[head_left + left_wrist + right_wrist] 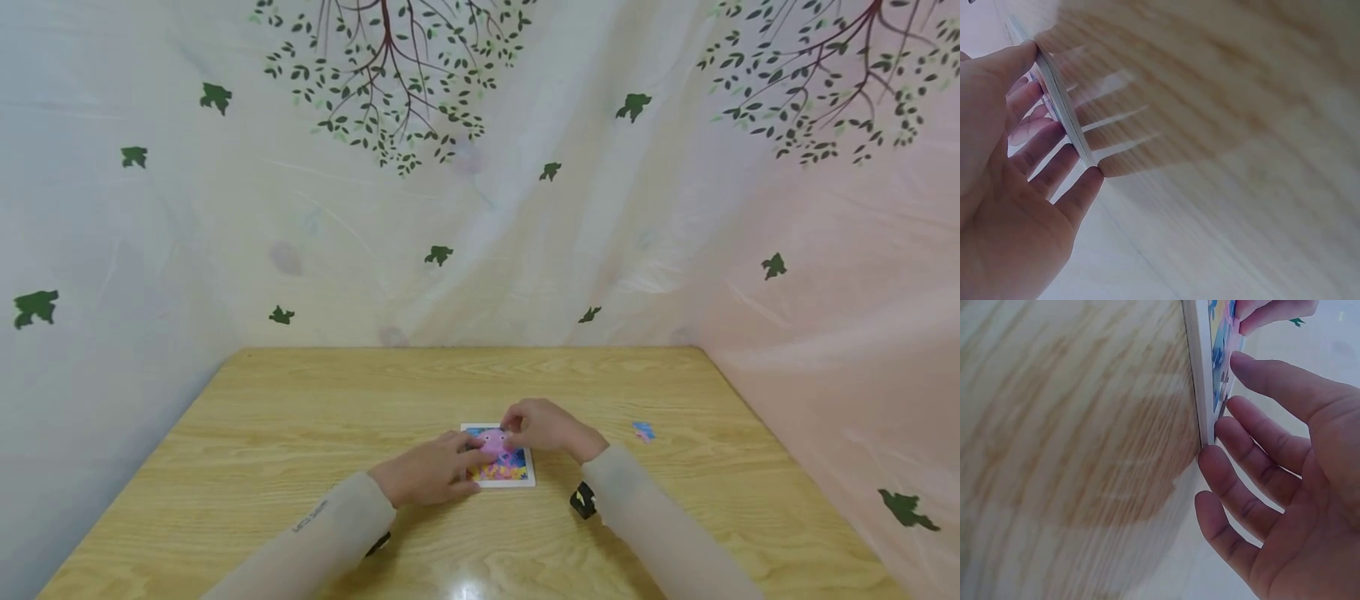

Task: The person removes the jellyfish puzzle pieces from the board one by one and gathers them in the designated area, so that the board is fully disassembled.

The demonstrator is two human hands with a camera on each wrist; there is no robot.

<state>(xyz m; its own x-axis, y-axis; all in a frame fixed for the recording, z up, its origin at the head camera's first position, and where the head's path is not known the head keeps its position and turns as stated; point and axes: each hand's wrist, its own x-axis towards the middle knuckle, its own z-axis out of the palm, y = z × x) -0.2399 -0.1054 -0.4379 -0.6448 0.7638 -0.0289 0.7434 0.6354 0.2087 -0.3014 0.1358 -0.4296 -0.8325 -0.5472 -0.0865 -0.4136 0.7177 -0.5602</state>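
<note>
A small puzzle board [517, 477] with a white frame and a colourful picture lies flat on the wooden table [300, 417]. My left hand [433, 472] rests beside its left edge, with straight fingers [1041, 144] touching the board's rim [1065, 109]. From the right, my right hand [549, 427] reaches over the board. Its thumb [1272, 311] and forefinger [1272, 381] pinch a pink puzzle piece [492, 442] that sits slightly raised on the picture, and its other fingers [1235, 487] lie along the board's edge [1194, 375].
A loose blue and pink puzzle piece [643, 431] lies on the table to the right of my right hand. A pale curtain printed with trees and leaves [480, 167] closes off the table's back and both sides.
</note>
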